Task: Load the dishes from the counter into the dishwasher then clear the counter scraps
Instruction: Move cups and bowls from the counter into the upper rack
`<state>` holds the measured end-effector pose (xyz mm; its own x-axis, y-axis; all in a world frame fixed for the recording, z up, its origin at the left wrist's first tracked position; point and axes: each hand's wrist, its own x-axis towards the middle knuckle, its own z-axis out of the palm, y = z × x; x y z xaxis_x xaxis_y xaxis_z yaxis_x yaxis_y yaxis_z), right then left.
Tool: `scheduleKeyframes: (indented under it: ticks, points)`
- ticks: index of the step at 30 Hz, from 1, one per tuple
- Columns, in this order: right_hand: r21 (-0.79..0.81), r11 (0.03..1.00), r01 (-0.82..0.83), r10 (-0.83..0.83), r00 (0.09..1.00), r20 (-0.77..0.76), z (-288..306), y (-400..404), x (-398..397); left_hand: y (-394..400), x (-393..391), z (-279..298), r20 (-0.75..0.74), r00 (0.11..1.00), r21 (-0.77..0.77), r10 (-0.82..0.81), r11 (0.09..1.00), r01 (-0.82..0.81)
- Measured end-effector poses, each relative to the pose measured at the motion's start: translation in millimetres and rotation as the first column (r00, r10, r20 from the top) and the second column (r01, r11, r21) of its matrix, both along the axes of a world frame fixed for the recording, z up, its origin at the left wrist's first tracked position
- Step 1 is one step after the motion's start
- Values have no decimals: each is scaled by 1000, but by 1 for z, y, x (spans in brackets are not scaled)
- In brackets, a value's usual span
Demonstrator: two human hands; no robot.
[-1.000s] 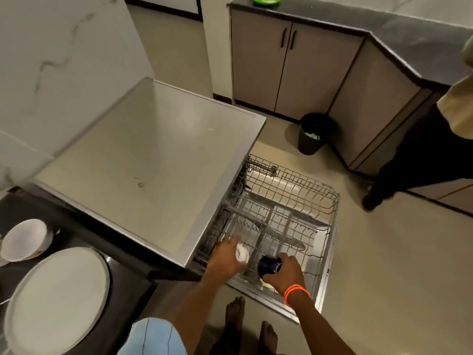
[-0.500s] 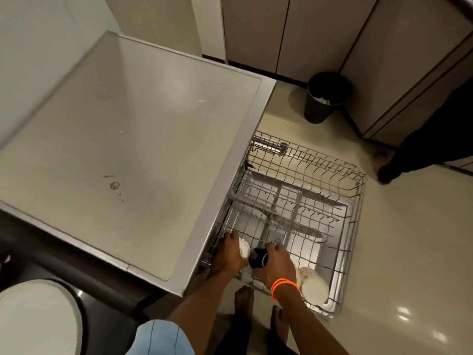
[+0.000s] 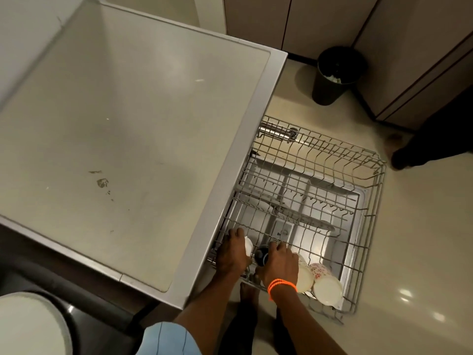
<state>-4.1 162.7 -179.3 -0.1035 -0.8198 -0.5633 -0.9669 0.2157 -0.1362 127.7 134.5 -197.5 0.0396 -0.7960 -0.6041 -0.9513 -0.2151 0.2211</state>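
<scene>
Item: cups going into pulled-out dishwasher rack (image 3: 368, 180), near corner beside the appliance body.

Left hand (image 3: 231, 254): grip curled round small white cup (image 3: 248, 245), held low among the tines at the rack's near-left corner.
Right hand (image 3: 280, 262): grip closed round dark blue cup (image 3: 262, 256), just beside the white one; orange band (image 3: 281, 285) at wrist.
Already racked: white bowl or cup (image 3: 304, 276) and floral-patterned cup (image 3: 323, 280), tipped along the near edge, right of the hands.

Risks, as judged: two cups close together, likely to knock on release. Either liable to tip or drop through the wires if let go before seating between tines. Exact seating unclear, fingers covering the bases. Bare feet (image 3: 247, 292) directly below the rack's near edge, exposed to any fall.

Surface: pale grey steel worktop (image 3: 128, 124), scrap smear (image 3: 102, 182) toward its left part, small specks nearby. Large round plate (image 3: 30, 326) at lower left, not yet loaded.

Room: glossy cream floor (image 3: 422, 239); dark bin (image 3: 337, 75) with waste inside, by beige cabinets (image 3: 294, 21); second person's dark leg (image 3: 435, 142) at right.
</scene>
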Motion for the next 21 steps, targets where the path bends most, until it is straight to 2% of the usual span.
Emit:
scheduleKeyframes:
  ticks: [13,17,21]
  points:
    - [-2,1000,-24,24,999,-22,-11,10,7,1,3,-10,-10,999,3,-45,999,45]
    - [10,1000,-22,22,1000,9,-4,11,4,4,5,-1,-16,999,13,-44,999,44]
    - [-11,1000,-14,14,1000,9,16,8,-4,12,8,15,-18,998,-42,-56,998,56]
